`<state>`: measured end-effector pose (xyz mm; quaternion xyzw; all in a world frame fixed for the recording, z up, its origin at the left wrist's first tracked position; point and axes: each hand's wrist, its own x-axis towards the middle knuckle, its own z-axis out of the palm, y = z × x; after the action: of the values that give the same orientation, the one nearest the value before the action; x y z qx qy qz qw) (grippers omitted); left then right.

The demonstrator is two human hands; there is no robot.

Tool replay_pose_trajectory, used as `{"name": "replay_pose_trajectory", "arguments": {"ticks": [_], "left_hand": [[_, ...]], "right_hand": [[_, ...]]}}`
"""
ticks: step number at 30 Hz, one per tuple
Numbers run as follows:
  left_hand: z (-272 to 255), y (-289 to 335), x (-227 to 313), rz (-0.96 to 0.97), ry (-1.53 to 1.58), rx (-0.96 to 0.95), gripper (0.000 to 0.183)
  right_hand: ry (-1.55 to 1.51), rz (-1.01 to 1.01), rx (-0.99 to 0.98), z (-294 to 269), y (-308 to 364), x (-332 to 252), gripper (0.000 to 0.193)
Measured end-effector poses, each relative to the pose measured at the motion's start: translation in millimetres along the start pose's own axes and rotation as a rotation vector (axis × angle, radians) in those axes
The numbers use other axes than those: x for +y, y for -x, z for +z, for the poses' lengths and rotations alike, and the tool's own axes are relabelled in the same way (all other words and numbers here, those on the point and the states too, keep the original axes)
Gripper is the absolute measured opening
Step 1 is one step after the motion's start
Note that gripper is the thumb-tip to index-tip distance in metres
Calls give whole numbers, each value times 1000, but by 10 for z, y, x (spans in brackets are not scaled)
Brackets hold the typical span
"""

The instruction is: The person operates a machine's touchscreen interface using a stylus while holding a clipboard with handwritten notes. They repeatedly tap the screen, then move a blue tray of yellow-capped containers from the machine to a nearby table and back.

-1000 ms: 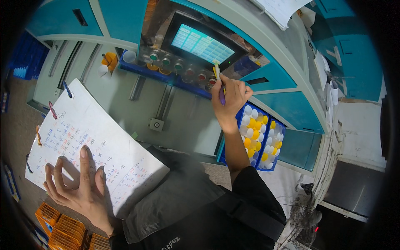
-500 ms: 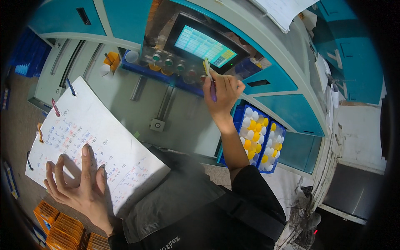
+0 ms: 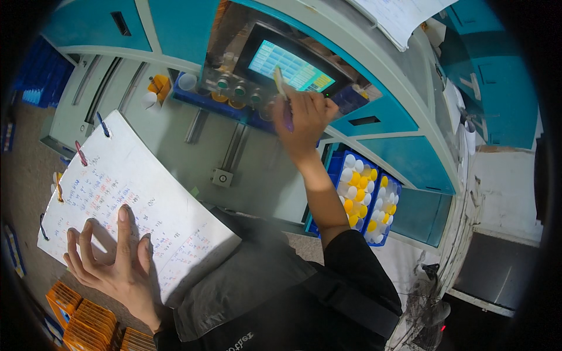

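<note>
My left hand [image 3: 117,266] lies with spread fingers on a handwritten sheet of a ring-bound notebook [image 3: 140,181], the index fingertip on the rows of blue and red writing. Coloured rings run along the notebook's left edge. In my right hand [image 3: 304,120] is a slim pen [image 3: 281,85] with a pale yellowish upper end and a purple lower part. Its upper end overlaps the lit touchscreen [image 3: 291,64] on the machine's panel; whether it touches the glass I cannot tell. Below the screen is a row of round buttons [image 3: 240,90], partly hidden by my right hand.
Blue bins [image 3: 374,225] of white and yellow round-topped pieces stand right of my right forearm. A yellow holder [image 3: 159,86] and a white cup [image 3: 151,100] sit on the machine bed [image 3: 170,131]. Orange crates [image 3: 88,322] are at lower left. Papers [image 3: 398,17] lie on top of the machine.
My right hand has moved a little left with the pen, whose upper end now lies farther over the screen. My left hand stays on the notebook in nearly the same place.
</note>
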<state>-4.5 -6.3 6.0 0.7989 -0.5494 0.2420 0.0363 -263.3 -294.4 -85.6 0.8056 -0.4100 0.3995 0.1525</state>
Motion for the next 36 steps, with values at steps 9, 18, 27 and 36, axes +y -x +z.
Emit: {"name": "replay_pose_trajectory", "arguments": {"ticks": [9, 18, 27, 36], "left_hand": [[-15, -4, 14, 9, 4, -10, 51], [-16, 9, -13, 4, -3, -8, 51], [-43, -44, 17, 51, 22, 31, 48], [-20, -2, 11, 7, 11, -13, 51]], "right_hand": [[-3, -35, 56, -26, -33, 38, 24], [-5, 12, -31, -25, 54, 18, 24], [45, -7, 69, -74, -69, 81, 24], [13, 52, -46, -97, 290, 105, 22]]}}
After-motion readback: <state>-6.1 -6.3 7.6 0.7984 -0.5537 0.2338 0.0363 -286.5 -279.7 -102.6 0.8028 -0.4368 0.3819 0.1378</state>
